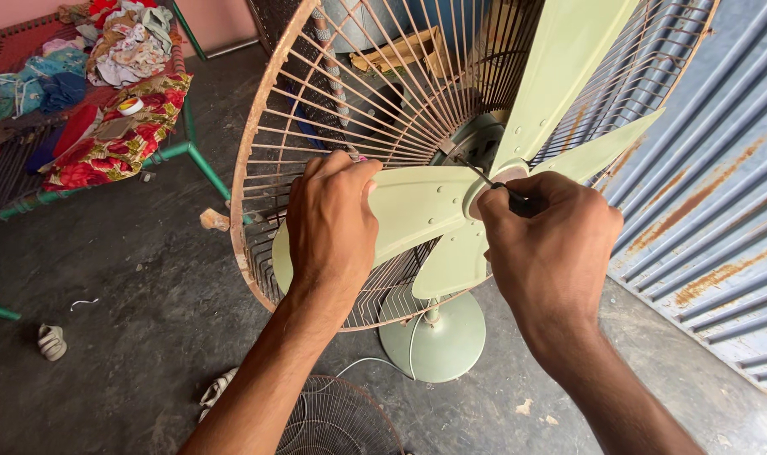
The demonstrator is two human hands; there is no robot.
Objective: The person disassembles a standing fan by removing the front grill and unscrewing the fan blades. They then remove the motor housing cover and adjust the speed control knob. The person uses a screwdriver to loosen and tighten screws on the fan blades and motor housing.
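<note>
Both forearms reach in: left hand (331, 221) clasps a pale green blade (417, 206), right hand (552, 244) pinches a screwdriver (493, 181) at the hub. Front grille (341, 417) lies off on the floor; blades remain mounted.

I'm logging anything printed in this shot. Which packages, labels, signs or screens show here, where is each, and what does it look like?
Small round container: on the red floral cloth on the cot, upper left; white with a yellow and red top, possibly a label, too small to tell.
No signs or screens in view.
</note>
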